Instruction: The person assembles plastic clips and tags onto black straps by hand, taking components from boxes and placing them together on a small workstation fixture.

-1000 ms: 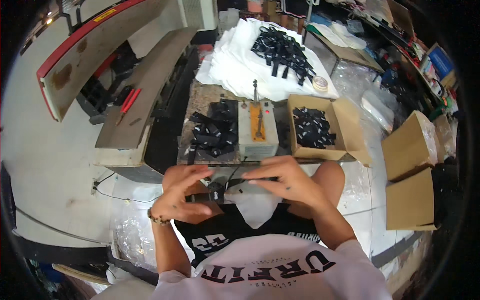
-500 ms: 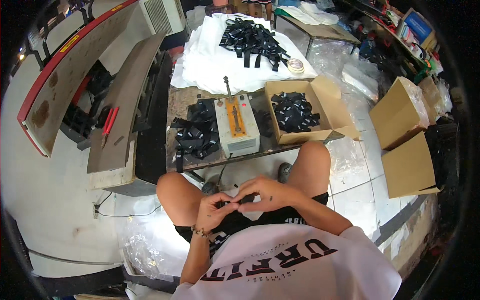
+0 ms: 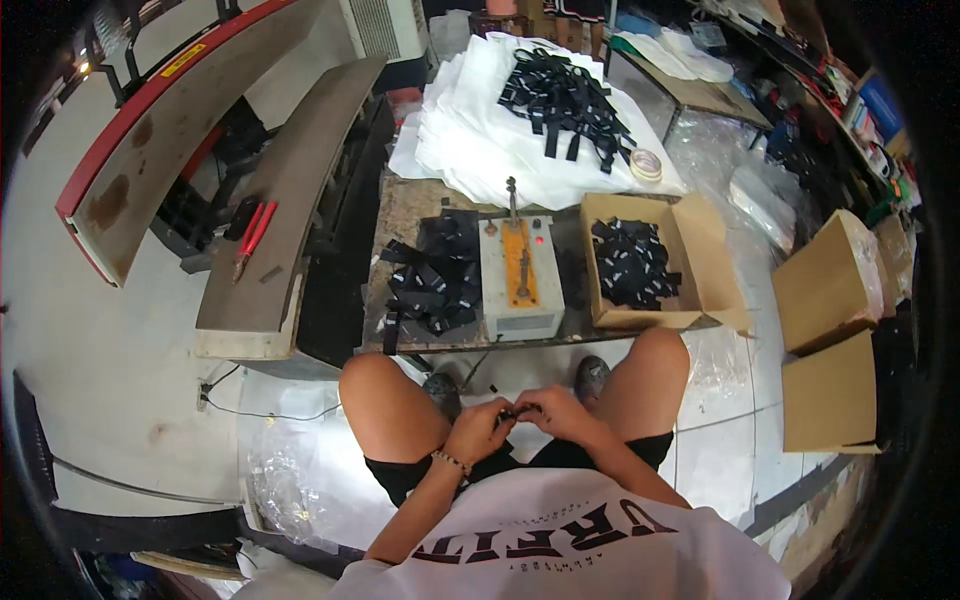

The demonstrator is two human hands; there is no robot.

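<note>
Between my knees, both hands pinch a small black strap piece (image 3: 514, 412). My left hand (image 3: 480, 430) has its fingers closed on the near-left end. My right hand (image 3: 555, 411) grips the other end, fingers curled together; much of the piece is hidden by the fingers. Beyond them, on a low worktable (image 3: 410, 205), stands a grey box-shaped machine (image 3: 523, 318) with a yellow plate, an upright lever and a lit red light. A heap of black strap pieces (image 3: 435, 285) lies left of it. To its right, an open cardboard box (image 3: 648, 318) holds more black pieces.
White sheets (image 3: 455, 130) at the table's back carry a pile of black straps (image 3: 570, 100) and a tape roll (image 3: 646, 164). Red-handled pliers (image 3: 257, 238) lie on the bench at left. Empty cardboard boxes (image 3: 830, 395) stand on the floor at right. A cable (image 3: 270, 413) runs along the floor.
The view has shifted, so the table appears lower and further right. My hands have moved slightly away from my body, and the black piece now shows between the fingertips.
</note>
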